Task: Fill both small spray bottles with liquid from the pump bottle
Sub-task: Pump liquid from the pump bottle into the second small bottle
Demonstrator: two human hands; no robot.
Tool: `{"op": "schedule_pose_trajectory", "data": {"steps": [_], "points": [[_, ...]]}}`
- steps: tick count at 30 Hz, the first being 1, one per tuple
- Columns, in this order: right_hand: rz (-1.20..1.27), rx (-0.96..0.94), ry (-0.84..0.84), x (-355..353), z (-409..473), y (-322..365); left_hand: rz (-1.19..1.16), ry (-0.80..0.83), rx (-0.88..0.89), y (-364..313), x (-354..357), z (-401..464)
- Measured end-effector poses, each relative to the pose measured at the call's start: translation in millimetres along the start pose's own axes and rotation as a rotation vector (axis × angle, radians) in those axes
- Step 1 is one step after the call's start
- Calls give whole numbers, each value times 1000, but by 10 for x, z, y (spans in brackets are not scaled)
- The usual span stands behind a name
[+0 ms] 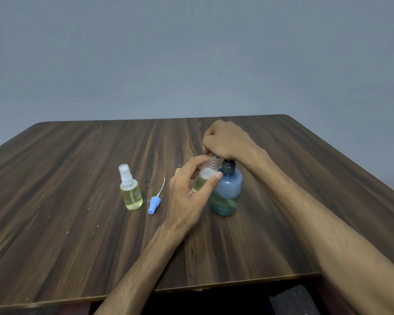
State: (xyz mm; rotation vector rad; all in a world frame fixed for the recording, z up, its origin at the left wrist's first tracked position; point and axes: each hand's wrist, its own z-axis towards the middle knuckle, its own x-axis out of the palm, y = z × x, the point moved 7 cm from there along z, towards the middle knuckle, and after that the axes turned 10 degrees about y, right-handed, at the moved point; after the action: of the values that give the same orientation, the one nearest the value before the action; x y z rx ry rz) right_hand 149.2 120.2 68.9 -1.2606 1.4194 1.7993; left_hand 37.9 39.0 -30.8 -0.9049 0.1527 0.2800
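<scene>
In left hand (191, 187): open spray bottle (206, 175)

Open spray bottle (208, 172) against pump bottle (226, 192)

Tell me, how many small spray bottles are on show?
2. A capped spray bottle stands alone on the table's left; an open spray bottle is held in the left hand beside the pump bottle.

Dark brown streaked woodgrain table (77, 223); pale yellow liquid in the clear spray bottle (132, 196); blue spray cap (154, 204); blue-tinted pump bottle (228, 192); grey wall (191, 53)
</scene>
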Motion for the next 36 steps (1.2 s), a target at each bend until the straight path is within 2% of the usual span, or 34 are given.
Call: {"op": "schedule_pose_trajectory", "data": {"steps": [2,7,11,16,19,24,28,36], "points": [[-21,11,34,54,-4,4,-6,3,-11,7,-2,1],[-14,-24,-30,-52,-3,51,4,-5,-1,-8,-8,-10],[-25,16,40,60,2,7,-2,-3,-1,-13,0,-3],[1,-23,-44,-36,-2,27,8,-8,-4,-10,-7,-13],[-22,13,10,53,3,5,3,2,-3,-10,-1,-3],[1,-18,-60,-53,-4,20,0,-6,-16,11,-5,-16],[-16,18,15,59,9,-12,-16,-3,-17,3,2,-6],[3,-2,-29,-28,13,5,2,-8,-5,-23,-7,-8]]}}
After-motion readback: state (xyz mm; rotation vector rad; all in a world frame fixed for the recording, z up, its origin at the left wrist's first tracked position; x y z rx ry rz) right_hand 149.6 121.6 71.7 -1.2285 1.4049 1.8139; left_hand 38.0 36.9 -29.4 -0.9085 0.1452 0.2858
